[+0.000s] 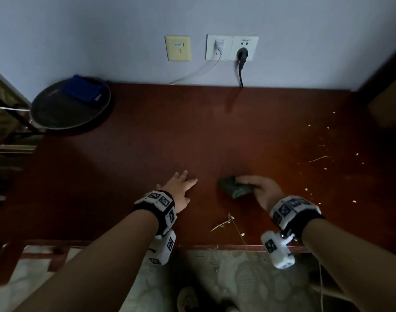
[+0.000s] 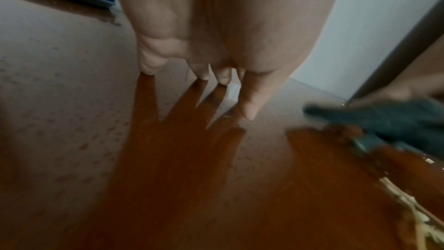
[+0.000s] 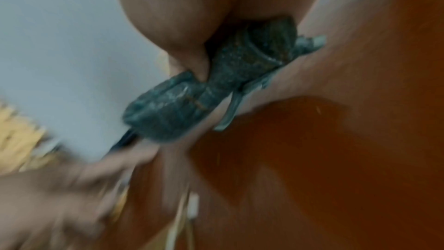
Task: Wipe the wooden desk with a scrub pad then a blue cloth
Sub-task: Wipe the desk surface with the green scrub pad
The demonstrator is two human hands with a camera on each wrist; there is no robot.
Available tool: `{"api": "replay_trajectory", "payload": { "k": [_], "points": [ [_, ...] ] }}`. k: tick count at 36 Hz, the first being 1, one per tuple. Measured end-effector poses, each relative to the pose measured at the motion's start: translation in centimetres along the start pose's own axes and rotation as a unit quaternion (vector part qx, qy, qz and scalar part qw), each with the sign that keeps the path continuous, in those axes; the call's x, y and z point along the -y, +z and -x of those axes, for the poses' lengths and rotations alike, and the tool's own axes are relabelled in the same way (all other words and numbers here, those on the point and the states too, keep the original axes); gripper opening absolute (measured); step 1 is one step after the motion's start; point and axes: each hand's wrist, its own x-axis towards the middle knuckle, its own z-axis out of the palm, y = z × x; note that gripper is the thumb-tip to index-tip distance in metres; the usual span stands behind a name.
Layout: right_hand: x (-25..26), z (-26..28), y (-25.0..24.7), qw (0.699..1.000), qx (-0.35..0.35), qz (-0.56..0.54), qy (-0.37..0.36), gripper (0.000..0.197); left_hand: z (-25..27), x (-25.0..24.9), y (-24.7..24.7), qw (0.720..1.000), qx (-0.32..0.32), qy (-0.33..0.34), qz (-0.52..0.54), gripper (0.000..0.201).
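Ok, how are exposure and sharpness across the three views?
Head: dim and underexposed, yet sharp; the desk is dark. Left wrist: soft, the left hand casts a shadow. Right wrist: heavy motion blur around the scrub pad.

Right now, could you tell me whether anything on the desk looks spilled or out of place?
Yes: pale crumbs and thin dry stems are strewn over the wooden desk, mostly on its right side and near the front edge, beside the scrub pad gripped in the right hand.
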Motion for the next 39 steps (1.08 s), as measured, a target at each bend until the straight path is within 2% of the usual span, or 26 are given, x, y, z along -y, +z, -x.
{"api": "replay_trajectory", "payload": {
  "k": [2,4,7,9,13,16,19,22,31,32,33,35,37,39],
  "points": [
    [-0.3,-1.1,-0.3,0.996,-0.091,0.016,0.000,0.047,0.2,-0.1,0.3,1.000,-0.006,-0.002,0.003,0.067],
    [-0.9,-2.2,0.3,0.993,-0.104,0.040,0.042,0.048,0.4,-0.3,0.7,1.000,-0.011,-0.003,0.012,0.066],
    [-1.3,-3.0,2.5,0.979,-0.031,0.190,0.062,0.053,0.9,-0.5,1.3,1.000,-0.019,-0.001,0.020,0.066],
    [-0.7,-3.1,3.8,0.969,0.000,0.240,0.048,0.057,1.3,-0.7,1.5,0.999,-0.029,-0.005,0.036,0.068],
    [0.4,-1.8,5.8,0.958,0.074,0.273,-0.055,0.053,2.1,-0.7,2.0,0.992,-0.060,-0.018,0.106,0.077],
    [-0.1,0.2,6.7,0.943,0.130,0.267,-0.149,0.053,2.8,-0.9,2.2,0.989,-0.064,-0.027,0.130,0.079],
    [-0.9,2.1,7.0,0.911,0.183,0.292,-0.225,0.060,2.9,-0.8,2.4,0.988,-0.055,-0.022,0.141,0.080],
    [-1.4,4.0,6.1,0.884,0.236,0.303,-0.266,0.058,3.0,-1.3,2.9,0.990,-0.035,-0.019,0.136,0.083],
    [-5.5,7.2,2.8,0.894,0.281,0.176,-0.301,0.029,4.4,-3.9,4.0,0.995,-0.014,-0.026,0.098,0.077],
    [-5.7,7.3,2.2,0.903,0.278,0.161,-0.285,0.027,4.5,-4.1,3.9,0.995,-0.016,-0.026,0.095,0.077],
    [-5.8,7.4,1.5,0.920,0.273,0.145,-0.239,0.027,4.5,-4.2,3.9,0.995,-0.016,-0.026,0.091,0.078],
    [-5.1,7.4,0.0,0.964,0.236,0.045,-0.111,0.036,4.4,-4.4,3.7,0.996,-0.013,-0.031,0.080,0.080],
    [-4.3,6.6,-1.2,0.985,0.168,-0.045,-0.018,0.046,4.2,-4.6,3.6,0.996,-0.018,-0.046,0.070,0.080],
    [-3.2,5.0,-2.3,0.991,0.074,-0.108,0.014,0.047,4.0,-4.7,3.8,0.995,-0.040,-0.061,0.065,0.077]
  ]
}}
